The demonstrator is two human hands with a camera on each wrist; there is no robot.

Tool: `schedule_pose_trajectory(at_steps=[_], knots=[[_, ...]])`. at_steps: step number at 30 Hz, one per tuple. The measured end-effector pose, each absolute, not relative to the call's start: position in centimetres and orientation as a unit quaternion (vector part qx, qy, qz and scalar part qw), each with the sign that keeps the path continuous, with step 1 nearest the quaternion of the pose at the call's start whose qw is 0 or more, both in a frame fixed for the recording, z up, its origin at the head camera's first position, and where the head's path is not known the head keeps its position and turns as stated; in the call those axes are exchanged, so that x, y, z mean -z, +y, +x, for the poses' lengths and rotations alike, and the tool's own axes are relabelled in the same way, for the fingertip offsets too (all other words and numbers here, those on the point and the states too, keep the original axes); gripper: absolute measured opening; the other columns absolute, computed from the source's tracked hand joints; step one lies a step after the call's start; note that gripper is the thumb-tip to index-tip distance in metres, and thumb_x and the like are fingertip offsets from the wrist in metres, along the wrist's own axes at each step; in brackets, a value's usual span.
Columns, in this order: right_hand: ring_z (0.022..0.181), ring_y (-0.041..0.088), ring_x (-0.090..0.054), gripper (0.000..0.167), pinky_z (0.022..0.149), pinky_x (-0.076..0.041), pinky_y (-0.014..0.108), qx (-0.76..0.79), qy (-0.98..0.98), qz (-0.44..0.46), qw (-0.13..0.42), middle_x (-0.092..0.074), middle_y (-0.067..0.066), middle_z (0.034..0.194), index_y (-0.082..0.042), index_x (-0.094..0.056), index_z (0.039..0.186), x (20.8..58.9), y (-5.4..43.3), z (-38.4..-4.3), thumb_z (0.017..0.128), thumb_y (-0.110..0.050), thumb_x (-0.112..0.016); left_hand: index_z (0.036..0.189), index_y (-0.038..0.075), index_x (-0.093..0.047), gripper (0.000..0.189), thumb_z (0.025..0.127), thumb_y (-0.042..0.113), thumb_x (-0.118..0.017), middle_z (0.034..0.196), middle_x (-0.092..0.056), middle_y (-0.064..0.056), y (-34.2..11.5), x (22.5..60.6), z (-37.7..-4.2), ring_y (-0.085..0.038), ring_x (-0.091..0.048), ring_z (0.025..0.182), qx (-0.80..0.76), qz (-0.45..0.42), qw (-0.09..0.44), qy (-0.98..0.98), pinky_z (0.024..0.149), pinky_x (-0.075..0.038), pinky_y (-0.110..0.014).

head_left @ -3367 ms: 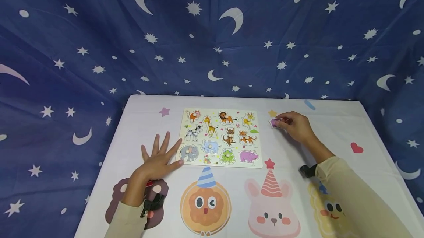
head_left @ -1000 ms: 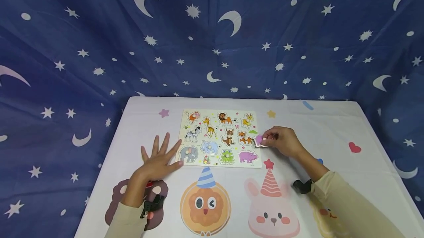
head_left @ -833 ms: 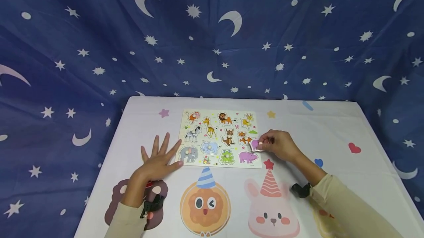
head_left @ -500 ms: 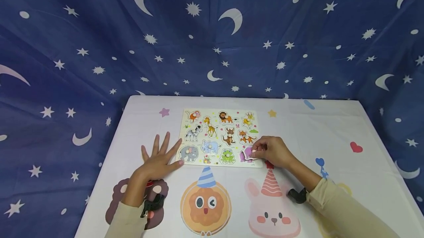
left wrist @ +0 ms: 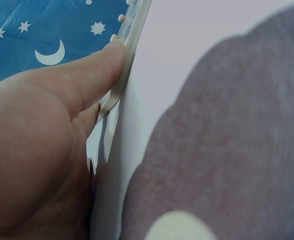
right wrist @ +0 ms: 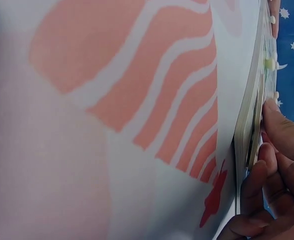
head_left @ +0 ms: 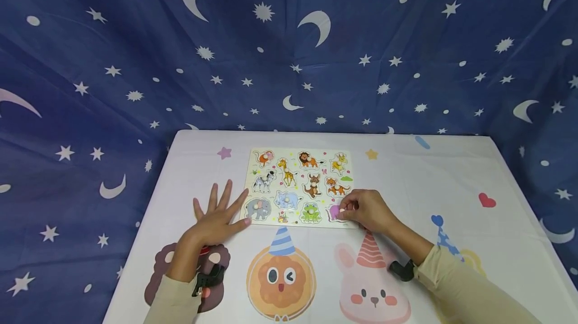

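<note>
A wooden animal peg puzzle board [head_left: 295,162] lies on the table, with several knobbed animal pieces seated in it. My right hand [head_left: 368,211] pinches the purple hippo puzzle piece [head_left: 334,212] over the hippo spot at the board's lower right corner; the fingers cover its right part. In the right wrist view, thumb and fingers [right wrist: 282,130] hold the thin piece close against the board's face. My left hand [head_left: 217,221] lies spread on the table, its thumb and index finger at the board's left edge. The left wrist view shows the thumb [left wrist: 94,70] against that edge.
The white tablecloth [head_left: 451,178] carries printed cartoon animals, stars and hearts. A dark blue curtain [head_left: 253,28] with moons and stars hangs behind the table. Each wrist wears a black camera mount, one [head_left: 402,270] on the right and one [head_left: 209,278] on the left.
My right hand has brought the hippo piece from the table right of the board, leftward and toward me, onto the lower right spot. The left hand has stayed in place.
</note>
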State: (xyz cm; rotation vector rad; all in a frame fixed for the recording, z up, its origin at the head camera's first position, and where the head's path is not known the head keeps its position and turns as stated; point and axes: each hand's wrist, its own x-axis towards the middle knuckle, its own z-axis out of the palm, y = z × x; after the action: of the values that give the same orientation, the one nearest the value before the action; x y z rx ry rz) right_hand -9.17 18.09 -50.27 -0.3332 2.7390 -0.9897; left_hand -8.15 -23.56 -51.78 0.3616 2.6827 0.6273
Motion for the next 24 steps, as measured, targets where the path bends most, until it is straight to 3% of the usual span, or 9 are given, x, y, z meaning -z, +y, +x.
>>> schedule_pose_trajectory(at_steps=[24], knots=[[0.067,0.009,-0.049,0.019,0.062,-0.039,0.024,0.309,0.94,-0.118,0.082,-0.056,-0.01,0.068,-0.026,-0.073,0.077,50.89,17.48,-8.86,0.074,-0.027,-0.092,0.163,0.035,-0.02,0.082,0.095,0.068,-0.053,0.173,0.012,-0.01,-23.5,51.41,-8.21,-0.047,0.023,0.154,-0.2,0.123,0.193,0.953,0.104,0.024,-0.082]])
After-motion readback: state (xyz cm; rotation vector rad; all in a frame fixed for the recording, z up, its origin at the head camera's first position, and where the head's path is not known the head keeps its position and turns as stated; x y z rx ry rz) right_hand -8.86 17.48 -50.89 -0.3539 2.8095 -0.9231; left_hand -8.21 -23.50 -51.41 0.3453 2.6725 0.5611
